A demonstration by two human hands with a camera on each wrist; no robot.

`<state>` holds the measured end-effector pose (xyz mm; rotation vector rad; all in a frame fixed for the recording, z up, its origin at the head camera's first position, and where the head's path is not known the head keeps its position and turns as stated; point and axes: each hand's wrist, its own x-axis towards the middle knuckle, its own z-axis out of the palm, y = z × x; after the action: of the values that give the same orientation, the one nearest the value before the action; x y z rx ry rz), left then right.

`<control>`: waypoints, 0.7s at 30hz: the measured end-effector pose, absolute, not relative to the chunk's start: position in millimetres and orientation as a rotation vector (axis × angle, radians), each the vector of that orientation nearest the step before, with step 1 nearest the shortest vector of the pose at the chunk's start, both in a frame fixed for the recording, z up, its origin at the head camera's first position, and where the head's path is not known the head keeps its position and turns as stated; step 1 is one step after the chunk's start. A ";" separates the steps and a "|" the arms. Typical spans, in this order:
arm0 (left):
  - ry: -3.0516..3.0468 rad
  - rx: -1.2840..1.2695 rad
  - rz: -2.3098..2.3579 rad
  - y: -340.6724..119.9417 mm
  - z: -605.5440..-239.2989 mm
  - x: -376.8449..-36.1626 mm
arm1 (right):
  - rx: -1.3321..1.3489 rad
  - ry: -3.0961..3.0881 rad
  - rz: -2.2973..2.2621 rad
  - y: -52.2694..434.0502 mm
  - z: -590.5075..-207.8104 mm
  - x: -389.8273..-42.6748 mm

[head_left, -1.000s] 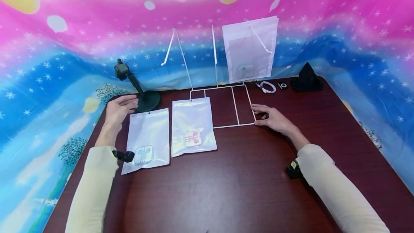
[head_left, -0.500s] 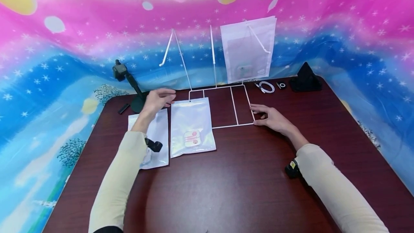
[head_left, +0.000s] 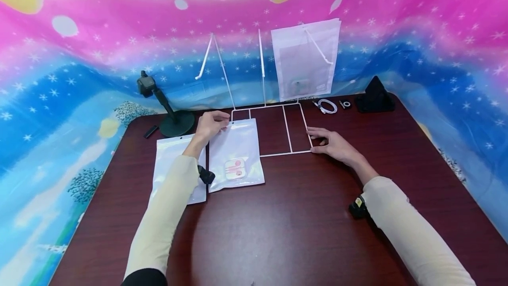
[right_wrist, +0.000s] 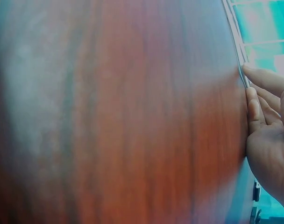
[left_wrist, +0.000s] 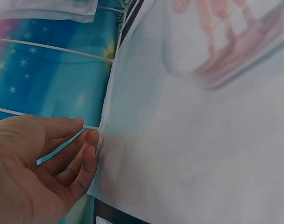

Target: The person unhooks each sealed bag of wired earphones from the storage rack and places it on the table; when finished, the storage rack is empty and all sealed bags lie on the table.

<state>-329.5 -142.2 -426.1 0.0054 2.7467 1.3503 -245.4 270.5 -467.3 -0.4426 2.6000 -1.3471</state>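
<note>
A white wire display rack (head_left: 289,135) stands at the back of the table, with prongs (head_left: 263,63) rising from its base. My left hand (head_left: 210,125) has thumb and fingers at the rack's left rear corner; the left wrist view shows this hand (left_wrist: 44,172) with its fingertips about the wire. At the front right corner, my right hand (head_left: 333,144) holds the base wire between thumb and fingers. A white zip bag of pink-and-white earphones (head_left: 236,151) covers the base's left part. Under my left forearm lies a second white bag (head_left: 166,156), partly hidden.
Another white bag (head_left: 307,58) hangs on the right prong. A black stand (head_left: 174,122) and a small black stick (head_left: 151,131) are at back left. Behind the right hand lie a coiled white cable (head_left: 328,107), a small round-faced item (head_left: 345,104) and a black wedge-shaped holder (head_left: 375,97).
My left hand has swept right from beside the black stand to the rack's left corner, its forearm now covering part of the left bag. The right hand stays at its corner.
</note>
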 end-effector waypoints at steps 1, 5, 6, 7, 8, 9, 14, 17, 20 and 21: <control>2.752 0.006 1.345 -141.5 -427.3 -329.9 | -0.439 2.600 -1.348 270.3 -466.8 -245.0; 2.773 0.002 1.327 -141.1 -433.6 -330.4 | -0.433 2.585 -1.369 269.3 -466.3 -244.0; 2.772 -0.002 1.323 -141.5 -435.5 -330.4 | -0.434 2.583 -1.372 268.9 -466.2 -244.0; 2.768 -0.007 1.323 -142.0 -437.4 -330.3 | -0.435 2.581 -1.373 268.6 -466.2 -244.0; 2.763 -0.011 1.321 -142.4 -439.1 -330.2 | -0.435 2.583 -1.370 268.6 -466.4 -244.1; 2.758 -0.013 1.318 -142.6 -440.9 -330.3 | -0.435 2.587 -1.365 268.4 -466.4 -244.1; 2.722 -0.008 1.304 -142.3 -445.9 -329.6 | -0.428 2.611 -1.334 269.3 -467.8 -244.5; 2.728 0.022 1.279 -141.8 -447.4 -329.2 | -0.428 2.622 -1.330 269.8 -468.7 -245.0; 2.744 0.057 1.245 -142.0 -449.0 -329.4 | -0.432 2.624 -1.329 269.8 -468.4 -244.9; 2.748 0.067 1.236 -142.1 -449.6 -329.5 | -0.433 2.623 -1.330 269.8 -468.2 -244.8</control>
<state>-329.5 -142.1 -449.6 0.0667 2.7481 1.2356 -244.8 269.8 -468.2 -0.4329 2.6230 -1.3301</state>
